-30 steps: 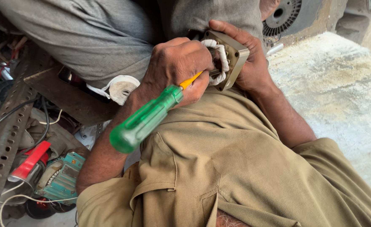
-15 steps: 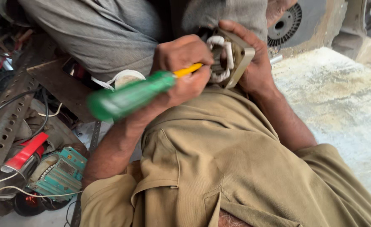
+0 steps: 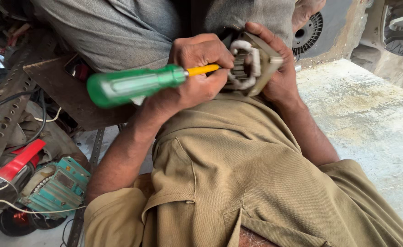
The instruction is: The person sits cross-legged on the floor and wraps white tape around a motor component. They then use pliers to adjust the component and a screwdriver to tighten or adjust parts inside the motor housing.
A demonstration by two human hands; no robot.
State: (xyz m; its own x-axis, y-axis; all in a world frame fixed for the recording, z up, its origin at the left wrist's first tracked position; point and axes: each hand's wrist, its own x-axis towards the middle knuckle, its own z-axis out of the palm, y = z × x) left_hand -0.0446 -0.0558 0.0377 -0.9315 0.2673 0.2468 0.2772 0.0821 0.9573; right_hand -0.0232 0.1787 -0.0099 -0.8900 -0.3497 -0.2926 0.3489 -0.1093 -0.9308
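The green-handled screwdriver point(image 3: 135, 84) has swung up from a steep downward slant to lie nearly level, its butt now pointing out to the side of the left hand point(image 3: 197, 73). The right hand point(image 3: 279, 68) has tipped the small motor stator point(image 3: 251, 64) slightly more upright against the fingers.

Hands point(image 3: 200, 73) on screwdriver point(image 3: 133, 84), stator point(image 3: 249, 64)
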